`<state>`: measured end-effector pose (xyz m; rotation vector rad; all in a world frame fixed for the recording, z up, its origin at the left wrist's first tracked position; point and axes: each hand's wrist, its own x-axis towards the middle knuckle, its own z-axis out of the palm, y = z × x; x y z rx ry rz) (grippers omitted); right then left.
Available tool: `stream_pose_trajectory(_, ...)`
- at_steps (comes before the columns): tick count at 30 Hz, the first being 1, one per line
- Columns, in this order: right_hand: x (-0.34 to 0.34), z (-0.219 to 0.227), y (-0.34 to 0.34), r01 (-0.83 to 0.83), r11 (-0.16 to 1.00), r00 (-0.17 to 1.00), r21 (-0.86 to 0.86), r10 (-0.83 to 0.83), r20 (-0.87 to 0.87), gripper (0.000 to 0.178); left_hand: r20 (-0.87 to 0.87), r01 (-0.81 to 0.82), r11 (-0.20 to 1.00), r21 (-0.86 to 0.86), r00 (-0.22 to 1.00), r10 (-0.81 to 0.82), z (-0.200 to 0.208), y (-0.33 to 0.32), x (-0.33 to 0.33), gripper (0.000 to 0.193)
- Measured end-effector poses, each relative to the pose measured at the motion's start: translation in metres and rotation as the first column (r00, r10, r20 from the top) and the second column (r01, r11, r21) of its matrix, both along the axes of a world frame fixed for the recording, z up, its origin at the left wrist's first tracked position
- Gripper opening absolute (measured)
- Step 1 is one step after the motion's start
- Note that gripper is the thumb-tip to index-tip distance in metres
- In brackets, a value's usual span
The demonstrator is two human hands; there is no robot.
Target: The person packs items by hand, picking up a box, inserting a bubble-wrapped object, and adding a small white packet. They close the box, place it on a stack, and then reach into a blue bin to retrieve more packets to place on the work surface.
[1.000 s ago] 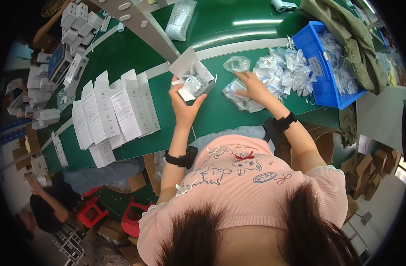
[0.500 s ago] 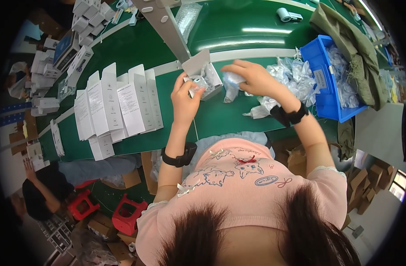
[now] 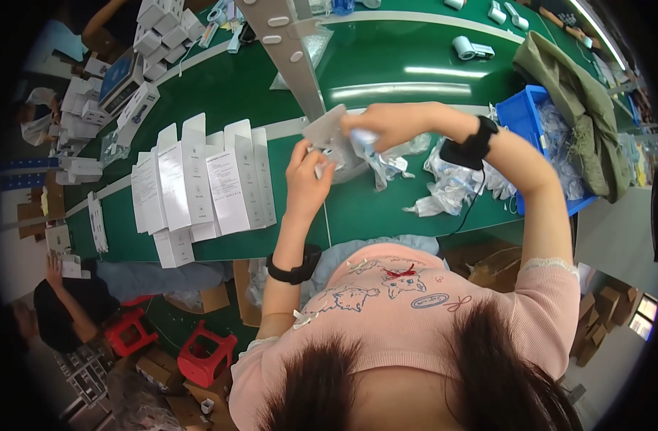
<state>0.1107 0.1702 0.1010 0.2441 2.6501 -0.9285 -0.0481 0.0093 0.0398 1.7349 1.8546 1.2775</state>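
Note:
My left hand (image 3: 307,176) is closed around the near left side of a small white box (image 3: 325,131) whose lid flap stands up. Some of the box's contents show as pale, plastic-wrapped shapes. Above the box's right side, my right hand (image 3: 395,123) grips a clear plastic bag (image 3: 363,138) with something whitish in it; the fingertips are partly blurred. Crumpled clear bags (image 3: 444,192) lie on the green table just right of the box.
Flat white cartons (image 3: 177,188) overlap on the left. A blue crate (image 3: 521,115) of bagged items stands at the right beside olive cloth (image 3: 570,108). A metal post (image 3: 289,54) rises behind the box. Across the table lies a small handheld fan (image 3: 473,49). Other people sit at the left.
My right hand has moved left with the plastic bag, from beside the box to over its right side. My left hand stays on the box. The whole view has shifted slightly.

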Motion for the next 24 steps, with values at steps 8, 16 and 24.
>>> stream_pose_trajectory(8, 0.07, -0.117, 0.062, 0.16, 0.935, 0.982, -0.318, -0.116, 0.152, 0.057, 0.008, -0.041, 0.994, -0.103, 0.999, 0.042, 0.017, 0.011, -0.015, 0.019)
stream_pose_trajectory(16, -0.124, -0.107, 0.224, 0.482, 0.579, 0.797, 0.658, 0.023, -0.604, 0.082, 0.048, 0.022, 0.998, -0.062, 0.999, -0.019, 0.023, 0.067, 0.009, 0.016)
stream_pose_trajectory(24, -0.19, -0.158, 0.257, 0.14, 0.764, 0.969, 0.63, 0.026, -0.246, 0.051, 0.048, -0.005, 0.993, -0.12, 0.999, 0.011, 0.013, 0.082, 0.011, 0.015)
